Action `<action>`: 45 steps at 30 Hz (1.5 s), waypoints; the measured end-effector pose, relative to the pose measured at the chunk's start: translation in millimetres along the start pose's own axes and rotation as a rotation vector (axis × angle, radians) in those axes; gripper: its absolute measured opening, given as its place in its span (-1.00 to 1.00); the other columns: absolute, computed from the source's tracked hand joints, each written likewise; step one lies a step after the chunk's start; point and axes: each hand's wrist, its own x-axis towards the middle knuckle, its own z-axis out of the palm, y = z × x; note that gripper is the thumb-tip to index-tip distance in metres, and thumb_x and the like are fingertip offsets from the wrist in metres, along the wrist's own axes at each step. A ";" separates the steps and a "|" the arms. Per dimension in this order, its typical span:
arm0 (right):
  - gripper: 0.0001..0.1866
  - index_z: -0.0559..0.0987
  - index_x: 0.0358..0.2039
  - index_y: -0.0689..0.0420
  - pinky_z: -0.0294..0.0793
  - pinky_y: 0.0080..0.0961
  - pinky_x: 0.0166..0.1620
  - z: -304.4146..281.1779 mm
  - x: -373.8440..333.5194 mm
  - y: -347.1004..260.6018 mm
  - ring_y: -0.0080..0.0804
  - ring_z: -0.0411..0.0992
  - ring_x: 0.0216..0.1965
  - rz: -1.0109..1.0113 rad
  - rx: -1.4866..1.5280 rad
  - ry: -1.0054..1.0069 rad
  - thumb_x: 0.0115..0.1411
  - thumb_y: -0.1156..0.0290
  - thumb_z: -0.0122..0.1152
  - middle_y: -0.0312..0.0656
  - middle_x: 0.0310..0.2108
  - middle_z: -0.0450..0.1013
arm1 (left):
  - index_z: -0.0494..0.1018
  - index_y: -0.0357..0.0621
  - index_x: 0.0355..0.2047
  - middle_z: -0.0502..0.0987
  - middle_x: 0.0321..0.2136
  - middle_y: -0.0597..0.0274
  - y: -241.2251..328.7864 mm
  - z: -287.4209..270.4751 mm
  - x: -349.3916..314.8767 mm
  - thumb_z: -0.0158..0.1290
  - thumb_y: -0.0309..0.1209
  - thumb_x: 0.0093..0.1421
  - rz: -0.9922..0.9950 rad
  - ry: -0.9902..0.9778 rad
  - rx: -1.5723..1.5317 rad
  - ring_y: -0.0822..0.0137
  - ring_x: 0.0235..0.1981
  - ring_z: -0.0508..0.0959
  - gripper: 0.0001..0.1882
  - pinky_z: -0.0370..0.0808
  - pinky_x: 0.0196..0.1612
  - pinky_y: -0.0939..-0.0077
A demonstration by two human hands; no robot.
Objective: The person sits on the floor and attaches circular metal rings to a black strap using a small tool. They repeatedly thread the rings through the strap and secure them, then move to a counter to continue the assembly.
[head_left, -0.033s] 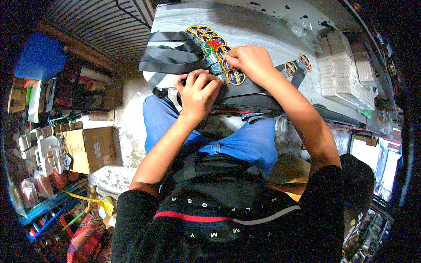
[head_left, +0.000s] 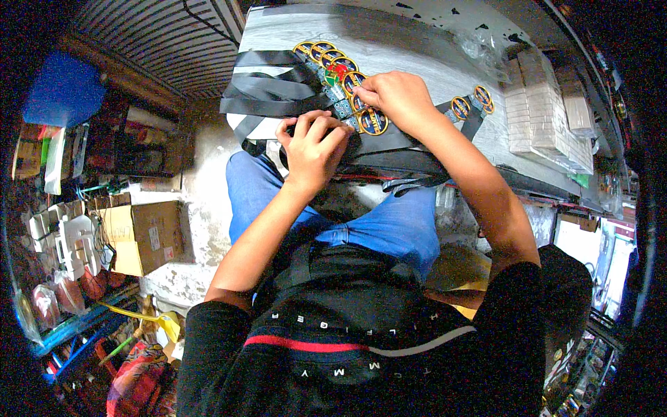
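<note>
A slanting row of round medals [head_left: 324, 51] with gold rims and dark faces lies on the grey wood-patterned table [head_left: 403, 42]. Black ribbons [head_left: 271, 105] run from them in loose folds over the table's left part. One medal in the row shows red and green. My right hand [head_left: 399, 101] has its fingers closed at a medal [head_left: 353, 81] near the row's lower end; the fingertips are partly hidden. Lower left, my left hand [head_left: 316, 147] curls its fingers over black ribbon beside the lowest medal [head_left: 373, 121]. Its palm side is out of sight.
Two more medals [head_left: 460, 108] lie on black ribbon right of my right forearm. Stacked white boxes [head_left: 531, 104] stand at the table's right side, with clear plastic [head_left: 486, 47] behind. A cardboard box [head_left: 149, 236] sits at left. Another person [head_left: 566, 292] is close at my right.
</note>
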 end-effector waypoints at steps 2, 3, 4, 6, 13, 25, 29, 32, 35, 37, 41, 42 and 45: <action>-0.57 0.68 -0.35 0.00 0.45 -0.14 -0.34 -2.0 0.0 1.6 -0.05 0.53 -0.39 0.023 0.011 -0.005 0.24 -0.06 0.01 -0.08 -0.50 0.55 | 0.58 0.17 -0.39 0.55 -0.30 0.48 0.5 -0.7 0.4 0.27 -0.36 -0.12 -0.013 -0.001 0.006 0.36 -0.11 0.50 -0.78 0.12 0.04 0.23; -0.57 0.68 -0.35 0.00 0.46 -0.15 -0.34 -4.0 0.1 2.3 -0.05 0.53 -0.39 0.046 0.011 -0.021 0.24 -0.06 0.01 -0.08 -0.49 0.55 | 0.57 0.17 -0.39 0.55 -0.30 0.48 0.5 -1.1 0.6 0.27 -0.35 -0.12 -0.011 -0.002 0.011 0.36 -0.11 0.50 -0.78 0.12 0.03 0.24; -0.57 0.68 -0.34 -0.01 0.46 -0.14 -0.34 -6.4 -0.2 3.0 -0.05 0.53 -0.39 0.032 0.014 -0.017 0.24 -0.06 0.01 -0.08 -0.49 0.55 | 0.57 0.17 -0.39 0.55 -0.29 0.49 0.9 -1.4 0.6 0.27 -0.35 -0.12 -0.010 -0.004 0.014 0.36 -0.11 0.50 -0.78 0.12 0.02 0.25; -0.58 0.68 -0.34 -0.02 0.46 -0.14 -0.34 -12.3 -0.7 4.6 -0.05 0.52 -0.39 0.030 -0.001 -0.004 0.24 -0.06 0.02 -0.08 -0.50 0.55 | 0.56 0.18 -0.38 0.54 -0.26 0.50 1.5 -1.3 0.7 0.25 -0.33 -0.09 -0.015 -0.010 0.000 0.36 -0.11 0.49 -0.79 0.12 -0.02 0.24; -0.57 0.67 -0.35 0.01 0.45 -0.12 -0.34 -20.8 9.0 -0.7 -0.05 0.52 -0.40 0.018 0.021 0.060 0.25 -0.04 -0.02 -0.08 -0.50 0.54 | 0.55 0.18 -0.33 0.54 -0.06 0.58 1.8 -1.2 -1.1 0.20 -0.29 -0.02 -0.003 -0.042 0.000 0.38 -0.10 0.46 -0.81 0.12 -0.09 0.21; -0.55 0.66 -0.45 0.02 0.46 -0.13 -0.34 -13.7 28.3 -6.6 -0.05 0.52 -0.41 -0.076 -0.132 0.025 0.25 -0.04 -0.03 -0.06 -0.52 0.53 | 0.55 0.18 -0.30 0.56 -0.08 0.64 1.3 -0.5 -1.1 0.19 -0.28 -0.03 -0.003 -0.060 0.006 0.39 -0.10 0.46 -0.77 0.12 -0.07 0.23; -0.57 0.64 -0.56 0.03 0.49 -0.14 -0.40 -10.8 29.5 -6.2 -0.07 0.53 -0.47 -0.129 -0.133 0.128 0.21 -0.01 0.02 -0.08 -0.58 0.52 | 0.55 0.20 -0.29 0.55 -0.08 0.65 1.5 -1.3 -1.4 0.19 -0.28 -0.03 -0.009 -0.066 0.006 0.39 -0.09 0.45 -0.77 0.12 -0.07 0.23; -0.57 0.65 -0.53 0.04 0.49 -0.14 -0.37 -11.6 29.8 -6.9 -0.08 0.53 -0.45 -0.129 -0.156 0.105 0.21 -0.01 0.03 -0.08 -0.56 0.53 | 0.55 0.20 -0.29 0.56 -0.08 0.65 1.6 -1.2 -1.4 0.19 -0.27 -0.03 -0.013 -0.065 -0.002 0.39 -0.09 0.45 -0.77 0.12 -0.07 0.22; -0.57 0.65 -0.50 0.04 0.49 -0.15 -0.34 -13.5 31.3 -10.6 -0.08 0.53 -0.42 -0.116 -0.212 0.058 0.22 -0.02 0.03 -0.08 -0.54 0.53 | 0.55 0.19 -0.29 0.55 -0.08 0.65 1.5 -0.8 -1.0 0.20 -0.27 -0.04 -0.010 -0.076 0.004 0.39 -0.09 0.45 -0.76 0.12 -0.08 0.23; -0.58 0.65 -0.50 0.03 0.49 -0.15 -0.35 -14.4 32.3 -13.1 -0.08 0.54 -0.43 -0.109 -0.240 0.050 0.21 -0.02 0.03 -0.07 -0.55 0.53 | 0.55 0.19 -0.30 0.55 -0.08 0.65 1.2 -0.1 -0.4 0.21 -0.27 -0.04 -0.007 -0.069 0.000 0.39 -0.10 0.45 -0.76 0.12 -0.08 0.23; -0.58 0.65 -0.50 0.04 0.48 -0.15 -0.36 -12.9 32.3 -15.9 -0.08 0.53 -0.43 -0.087 -0.252 0.028 0.21 -0.02 0.03 -0.07 -0.55 0.52 | 0.54 0.18 -0.30 0.55 -0.08 0.66 1.2 0.1 -0.4 0.22 -0.28 -0.04 -0.005 -0.055 0.008 0.39 -0.10 0.45 -0.76 0.11 -0.08 0.22; -0.58 0.65 -0.49 0.04 0.48 -0.15 -0.35 -12.0 32.1 -15.7 -0.08 0.53 -0.42 -0.093 -0.242 0.040 0.22 -0.02 0.03 -0.07 -0.55 0.52 | 0.54 0.18 -0.30 0.55 -0.08 0.66 1.3 0.1 -0.5 0.22 -0.28 -0.04 -0.005 -0.056 0.008 0.39 -0.10 0.45 -0.76 0.11 -0.08 0.22; -0.57 0.65 -0.46 0.04 0.47 -0.15 -0.33 -10.0 30.8 -11.8 -0.07 0.53 -0.40 -0.068 -0.156 0.045 0.22 -0.03 0.02 -0.07 -0.53 0.53 | 0.54 0.19 -0.30 0.56 -0.09 0.66 1.4 0.0 -0.5 0.22 -0.28 -0.03 -0.009 -0.064 0.010 0.39 -0.11 0.45 -0.77 0.11 -0.08 0.22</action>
